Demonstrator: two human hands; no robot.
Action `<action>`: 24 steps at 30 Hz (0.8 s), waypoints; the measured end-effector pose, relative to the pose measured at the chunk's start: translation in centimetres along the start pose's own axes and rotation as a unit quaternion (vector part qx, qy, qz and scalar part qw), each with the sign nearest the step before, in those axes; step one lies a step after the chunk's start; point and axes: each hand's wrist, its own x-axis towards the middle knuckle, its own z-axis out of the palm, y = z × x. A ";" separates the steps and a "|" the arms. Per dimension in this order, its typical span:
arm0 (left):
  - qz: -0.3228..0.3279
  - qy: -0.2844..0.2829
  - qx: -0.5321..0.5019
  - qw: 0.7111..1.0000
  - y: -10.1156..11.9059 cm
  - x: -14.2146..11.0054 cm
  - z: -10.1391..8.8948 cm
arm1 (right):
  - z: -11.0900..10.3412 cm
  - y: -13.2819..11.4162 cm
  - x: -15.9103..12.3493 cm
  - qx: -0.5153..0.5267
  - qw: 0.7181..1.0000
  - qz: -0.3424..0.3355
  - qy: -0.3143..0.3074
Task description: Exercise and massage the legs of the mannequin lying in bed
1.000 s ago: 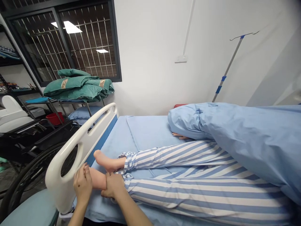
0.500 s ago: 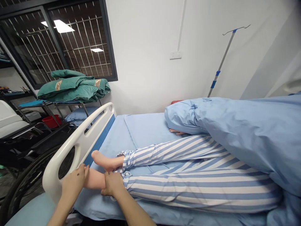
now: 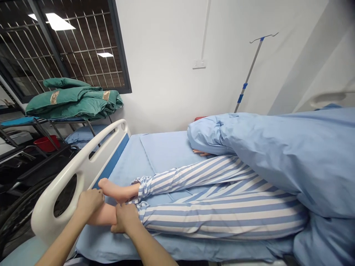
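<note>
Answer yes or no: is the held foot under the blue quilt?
No, the bare foot lies uncovered, held by the right hand.

The pajama pants (image 3: 216,218) have wide blue and white stripes, the blanket (image 3: 291,162) and bed sheet (image 3: 166,151) are plain light blue, the folded quilt (image 3: 72,101) is green with gold bands, the bucket (image 3: 46,144) is red

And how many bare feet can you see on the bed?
2. One bare foot lies on top, and the other foot lies just below it, between the person's left hand and right hand.
</note>
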 end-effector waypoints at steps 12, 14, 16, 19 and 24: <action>-0.198 0.207 -0.039 0.957 1.4 -4.1 2.0 | -0.2 -0.1 -0.3 -0.009 1.000 -0.002 0.004; -0.190 0.239 -0.106 0.946 1.2 -4.5 2.8 | 0.0 -0.1 -0.3 -0.010 1.000 -0.004 0.012; -0.180 0.253 -0.170 0.935 1.0 -4.9 3.4 | 0.2 0.0 -0.2 -0.009 1.000 -0.004 0.019; -0.191 0.257 -0.255 0.912 0.8 -5.2 4.0 | 0.5 0.0 0.0 -0.007 1.000 0.000 0.015; -0.237 0.265 -0.358 0.864 0.5 -5.3 5.2 | 0.4 -0.1 0.2 -0.006 1.000 0.006 -0.002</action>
